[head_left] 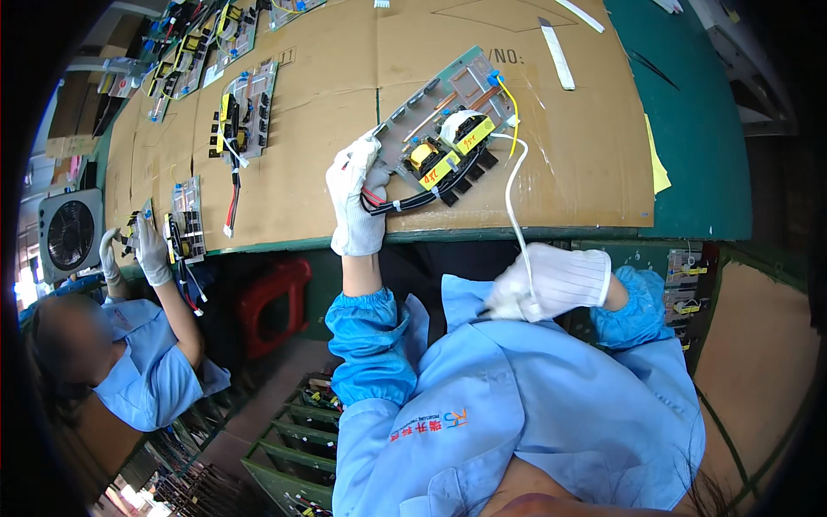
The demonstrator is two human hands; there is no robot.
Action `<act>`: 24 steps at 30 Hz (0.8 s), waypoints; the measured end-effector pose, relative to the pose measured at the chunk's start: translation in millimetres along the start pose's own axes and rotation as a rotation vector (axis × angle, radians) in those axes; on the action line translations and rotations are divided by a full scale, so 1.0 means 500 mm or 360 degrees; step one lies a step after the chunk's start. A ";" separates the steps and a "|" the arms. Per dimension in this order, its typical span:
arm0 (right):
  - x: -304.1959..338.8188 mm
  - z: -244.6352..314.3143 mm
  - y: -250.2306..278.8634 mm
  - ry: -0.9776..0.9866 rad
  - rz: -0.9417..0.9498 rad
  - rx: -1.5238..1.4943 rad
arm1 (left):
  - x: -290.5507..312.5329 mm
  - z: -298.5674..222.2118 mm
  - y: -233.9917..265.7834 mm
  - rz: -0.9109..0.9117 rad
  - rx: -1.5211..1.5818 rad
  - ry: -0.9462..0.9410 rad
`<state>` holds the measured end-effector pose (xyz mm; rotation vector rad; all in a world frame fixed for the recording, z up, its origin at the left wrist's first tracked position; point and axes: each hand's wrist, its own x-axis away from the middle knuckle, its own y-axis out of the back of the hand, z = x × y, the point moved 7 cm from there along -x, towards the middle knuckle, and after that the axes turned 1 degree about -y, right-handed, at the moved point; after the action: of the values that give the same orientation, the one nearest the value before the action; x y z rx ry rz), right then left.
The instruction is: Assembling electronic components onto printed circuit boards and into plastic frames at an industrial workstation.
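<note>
A circuit board lies tilted on the cardboard, carrying yellow-wrapped transformers, black heat sinks and a bundle of black wires. My left hand, in a white glove, grips the board's left end beside the wire bundle. From the board a white cable runs down over the table edge to my right hand. That hand, also gloved and slightly blurred, is closed on the cable in front of my chest; its fingertips are partly hidden. A yellow wire arches from the board's upper right corner.
More circuit boards lie on the cardboard sheet to the left. A co-worker's gloved hands handle a board at the far left, near a fan. A red stool and a green rack stand below the table edge.
</note>
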<state>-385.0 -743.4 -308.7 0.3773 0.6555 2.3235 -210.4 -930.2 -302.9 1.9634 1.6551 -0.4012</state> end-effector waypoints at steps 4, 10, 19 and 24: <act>0.013 0.082 0.061 -0.0175 0.0655 -0.0782 | 0.008 0.016 -0.008 -0.0296 0.0878 0.0639; 0.054 -0.017 0.332 -0.0725 -0.1325 -0.0438 | 0.010 0.037 0.004 0.0024 0.0176 0.0276; -0.084 -0.203 0.390 -0.0596 -0.1138 -0.0085 | 0.000 0.058 -0.007 -0.0164 0.0898 0.0836; -0.057 -0.155 0.371 -0.0317 -0.1156 -0.0286 | 0.020 0.079 0.012 -0.0296 0.1239 0.1162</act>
<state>-497.7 -908.6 -273.4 0.2300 0.3906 1.6098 -197.8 -945.4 -339.4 2.7509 2.3985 -0.4789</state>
